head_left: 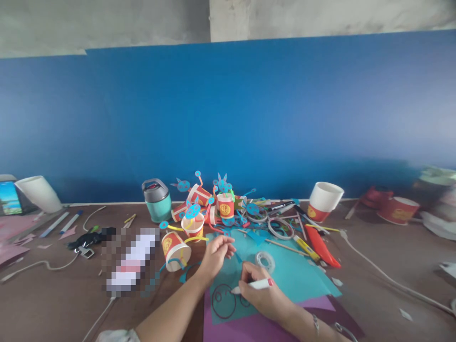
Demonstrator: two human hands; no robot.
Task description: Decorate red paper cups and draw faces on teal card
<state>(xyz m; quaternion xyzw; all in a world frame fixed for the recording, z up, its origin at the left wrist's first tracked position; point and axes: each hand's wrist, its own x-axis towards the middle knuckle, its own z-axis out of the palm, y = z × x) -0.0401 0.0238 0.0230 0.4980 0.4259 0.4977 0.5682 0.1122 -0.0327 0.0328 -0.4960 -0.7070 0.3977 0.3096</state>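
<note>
My right hand (261,289) grips a white marker with a red end (260,284), its tip down on a sheet of teal paper (295,273). Dark outlines are drawn there: a large circle (223,317) with smaller rounded shapes inside, and another round shape partly covered by my right hand. Above the sheet's left side, my left hand (218,251) is loosely bent with fingers apart and nothing visible in it. A roll of clear tape (265,261) lies on the teal paper just beyond my right hand. Purple paper (235,331) shows underneath.
Paper cups with blue paper figures (194,223) crowd the back centre, near a teal flask (156,202). To the right are a yellow cutter (307,249), a red pouch-like item (322,247) and stacked cups (324,202). A white cable (392,282) crosses the table (374,261).
</note>
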